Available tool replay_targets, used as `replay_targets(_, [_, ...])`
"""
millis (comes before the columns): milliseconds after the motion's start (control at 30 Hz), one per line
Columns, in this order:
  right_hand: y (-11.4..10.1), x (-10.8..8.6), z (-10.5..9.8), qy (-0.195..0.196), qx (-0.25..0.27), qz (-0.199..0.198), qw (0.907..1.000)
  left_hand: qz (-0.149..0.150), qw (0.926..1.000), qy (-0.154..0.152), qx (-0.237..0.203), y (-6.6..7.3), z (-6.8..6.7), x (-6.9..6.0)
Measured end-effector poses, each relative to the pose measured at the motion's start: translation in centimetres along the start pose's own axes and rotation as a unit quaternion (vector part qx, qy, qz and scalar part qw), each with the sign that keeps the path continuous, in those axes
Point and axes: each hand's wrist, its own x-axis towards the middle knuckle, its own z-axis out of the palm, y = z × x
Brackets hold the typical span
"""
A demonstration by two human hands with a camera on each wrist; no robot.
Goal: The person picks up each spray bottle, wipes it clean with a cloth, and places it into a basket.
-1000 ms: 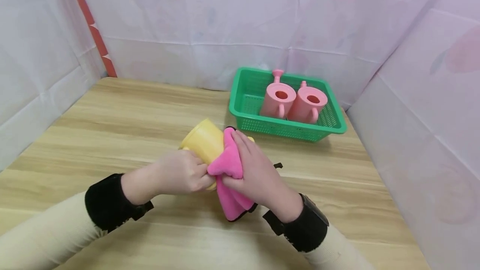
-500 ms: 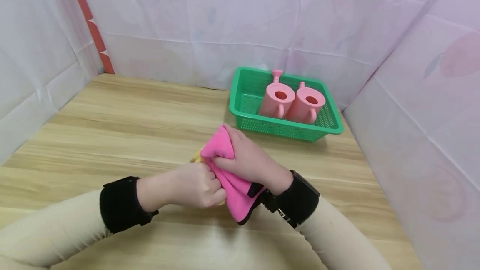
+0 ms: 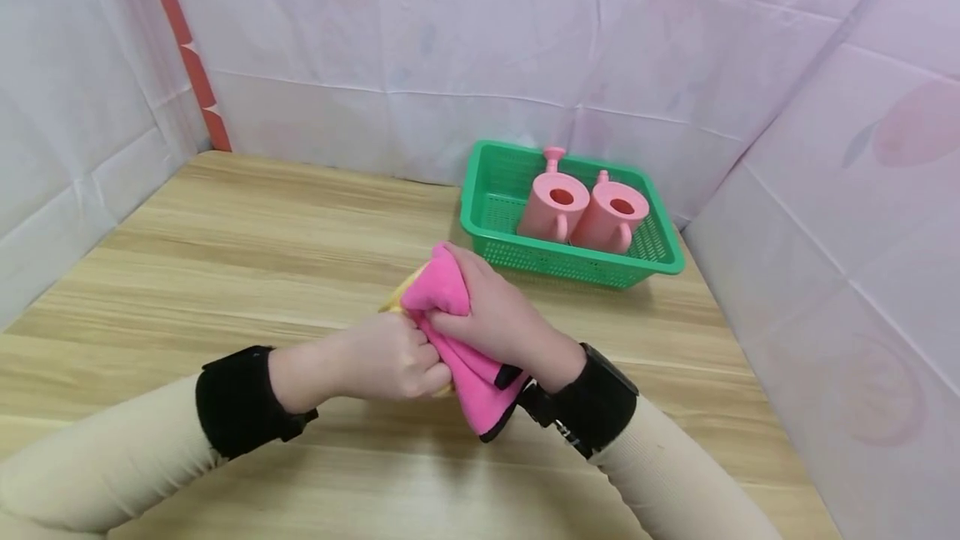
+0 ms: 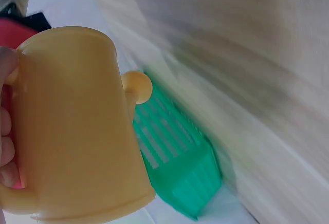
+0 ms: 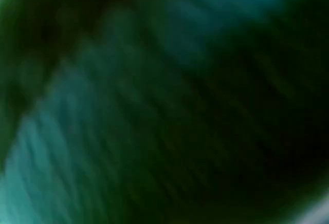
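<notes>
A yellow watering can (image 4: 82, 126) fills much of the left wrist view, its round spout head pointing away. My left hand (image 3: 378, 357) grips its handle, with the curled fingers (image 4: 6, 147) at that view's left edge. In the head view only a sliver of the can shows behind the hands and cloth. My right hand (image 3: 495, 311) holds a pink cloth (image 3: 442, 286) with black edging against the can. One corner of the cloth hangs below that hand. The right wrist view is dark and blurred, with no thing I can make out.
A green basket (image 3: 577, 255) stands at the back right of the wooden table (image 3: 262, 232). Two pink watering cans, a left one (image 3: 551, 211) and a right one (image 3: 609, 219), stand upright in it. White patterned sheets (image 3: 487, 40) enclose the back and sides.
My right hand and the cloth have moved left over the yellow watering can, now mostly hidden in the head view. My left hand has shifted slightly right, still holding the handle.
</notes>
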Motion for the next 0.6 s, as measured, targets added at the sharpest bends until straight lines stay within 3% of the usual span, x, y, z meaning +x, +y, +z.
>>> replay_targets(133, [0.4, -0.5, -0.2, 0.003, -0.025, -0.007, 0.9997, -0.030, 0.9994, 0.005, 0.015, -1.0, 0.0, -0.9])
replay_targets(233, [0.9, -0.6, -0.3, 0.025, -0.029, -0.037, 0.9986, -0.061, 0.9975, 0.021, 0.030, -1.7, 0.0, -1.6])
replay_targets(333, [1.4, -0.6, -0.3, 0.075, -0.004, -0.081, 0.9939, -0.115, 0.9912, 0.054, 0.037, -2.2, 0.0, -2.1])
replay_targets(400, [1.7, -0.5, -0.2, 0.118, 0.024, -0.130, 0.9842, -0.168, 0.9817, 0.085, 0.032, -2.5, 0.0, -2.1])
replay_targets(467, [1.6, -0.4, -0.2, 0.155, 0.038, -0.188, 0.9692, -0.234, 0.9645, 0.123, -0.003, -2.6, 0.0, -1.8])
replay_targets(500, [1.5, -0.5, -0.2, 0.172, 0.057, -0.213, 0.9601, -0.270, 0.9519, 0.144, -0.026, -2.7, -0.1, -1.6])
replay_targets(567, [1.1, -0.8, -0.1, 0.197, 0.107, -0.244, 0.9436, -0.340, 0.9191, 0.181, -0.082, -2.8, -0.1, -1.1])
replay_targets(600, [0.9, -1.1, 0.1, 0.209, 0.134, -0.246, 0.9368, -0.378, 0.8964, 0.200, -0.118, -2.8, -0.1, -0.8])
